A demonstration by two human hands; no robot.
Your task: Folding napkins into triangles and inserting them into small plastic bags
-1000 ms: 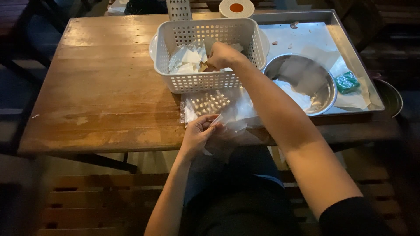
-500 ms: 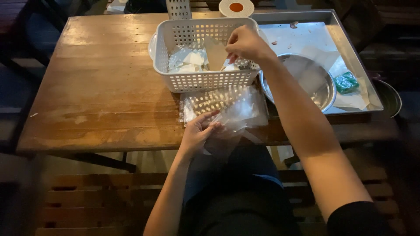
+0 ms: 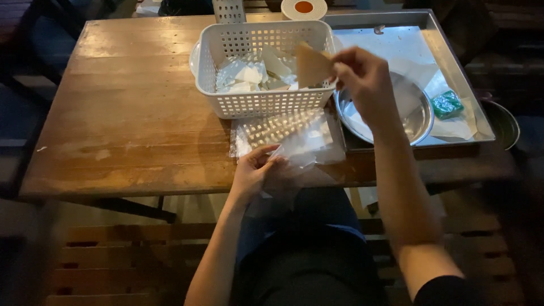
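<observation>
holding a thin tan wafer piece (image 3: 312,65) pinched at its right edge, the right hand (image 3: 365,82) hangs above the right end of the white basket (image 3: 262,103), partly over the metal bowl (image 3: 420,115) in the steel tray (image 3: 453,45) at the table's far right corner. the piece stands nearly upright, its flat face to the camera and its pointed end up and to the left, away from the fingers. at the near edge of the table (image 3: 124,124) the left hand (image 3: 253,173) has thumb and fingertips pressed together on the mouth of a clear plastic bag (image 3: 294,167), which lies on a small stack of like bags just in front of the basket. that bag lies down and to the left of the wafer piece, toward the person, with the basket's near wall between them. the left hand is on it; the right is well apart.
</observation>
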